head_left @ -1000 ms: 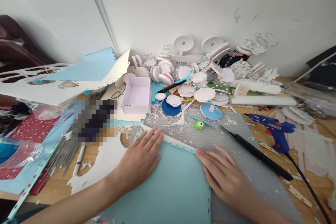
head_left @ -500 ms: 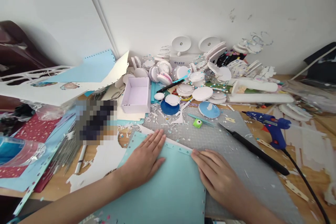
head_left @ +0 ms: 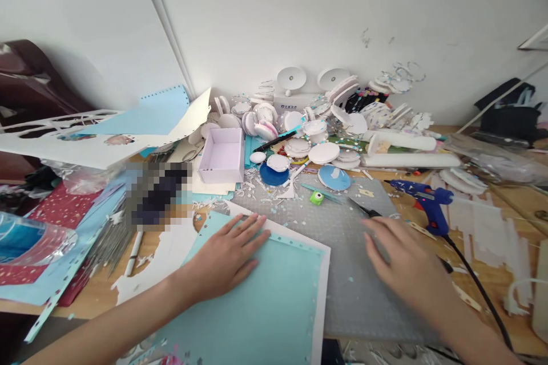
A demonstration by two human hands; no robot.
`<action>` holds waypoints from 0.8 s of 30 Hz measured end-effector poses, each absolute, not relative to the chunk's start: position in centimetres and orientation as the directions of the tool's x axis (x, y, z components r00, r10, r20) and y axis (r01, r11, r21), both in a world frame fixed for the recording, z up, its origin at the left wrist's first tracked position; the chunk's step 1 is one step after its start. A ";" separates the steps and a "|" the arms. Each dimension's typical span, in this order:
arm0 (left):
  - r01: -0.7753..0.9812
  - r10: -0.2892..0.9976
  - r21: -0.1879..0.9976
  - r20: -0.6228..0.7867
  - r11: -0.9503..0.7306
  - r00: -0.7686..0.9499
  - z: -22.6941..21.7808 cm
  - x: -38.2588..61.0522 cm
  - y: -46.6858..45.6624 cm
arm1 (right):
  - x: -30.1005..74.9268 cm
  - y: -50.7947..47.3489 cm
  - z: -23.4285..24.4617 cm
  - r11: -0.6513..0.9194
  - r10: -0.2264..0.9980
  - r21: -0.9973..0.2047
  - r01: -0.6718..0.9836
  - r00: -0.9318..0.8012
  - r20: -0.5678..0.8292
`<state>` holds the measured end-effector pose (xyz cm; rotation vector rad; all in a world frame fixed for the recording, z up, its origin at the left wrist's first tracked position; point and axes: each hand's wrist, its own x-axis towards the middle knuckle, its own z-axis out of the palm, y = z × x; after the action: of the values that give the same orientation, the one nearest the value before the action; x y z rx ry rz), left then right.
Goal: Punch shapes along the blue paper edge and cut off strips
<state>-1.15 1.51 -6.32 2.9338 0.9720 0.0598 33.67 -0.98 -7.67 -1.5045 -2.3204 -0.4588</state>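
Observation:
My left hand (head_left: 226,256) lies flat with fingers spread on a teal sheet (head_left: 274,302), which has small punched shapes along its edge. Under that sheet is a white sheet (head_left: 324,274), showing along the top and right sides. To the right, my right hand (head_left: 400,256) is over a long black-handled craft knife (head_left: 371,213), whose handle it mostly hides. Its fingers are apart and slightly blurred; whether they touch the knife I cannot tell. Beyond the hands, a green craft punch (head_left: 317,198) sits on the grey cutting mat (head_left: 351,262).
A blue glue gun (head_left: 428,199) with a black cord lies at the right. A lilac box (head_left: 222,157) stands behind the mat, beside many white discs (head_left: 324,153) and a blue disc (head_left: 334,177). Paper scraps litter the mat. At left is a plastic bottle (head_left: 34,239).
My right hand has left the teal sheet's top right corner and moved right, over the craft knife. The white sheet's right edge now shows. My left hand stays on the teal sheet.

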 end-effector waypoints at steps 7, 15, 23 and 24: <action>0.446 0.453 0.096 0.075 -0.890 0.888 -6.2 1.6 0.5 | 38.8 -0.6 -9.5 0.140 0.938 0.382 0.914 -0.246 0.245; 0.529 0.524 0.073 -0.086 -0.845 0.848 -5.0 5.9 0.4 | 39.4 0.5 -9.8 0.176 0.952 0.253 0.951 -0.230 0.203; 0.482 0.464 0.134 -0.144 -0.866 0.874 -4.7 6.6 1.7 | 39.0 -1.8 -7.1 0.195 0.969 -0.336 0.921 -0.129 0.210; 0.480 0.460 0.146 -0.150 -0.865 0.875 -4.6 7.0 1.9 | 38.9 -2.1 -6.6 0.214 0.967 -0.362 0.907 -0.144 0.212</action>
<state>6.96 1.90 -4.62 2.8671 0.7255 -0.1646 38.85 -2.10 -6.62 -1.7382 -2.1016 0.2053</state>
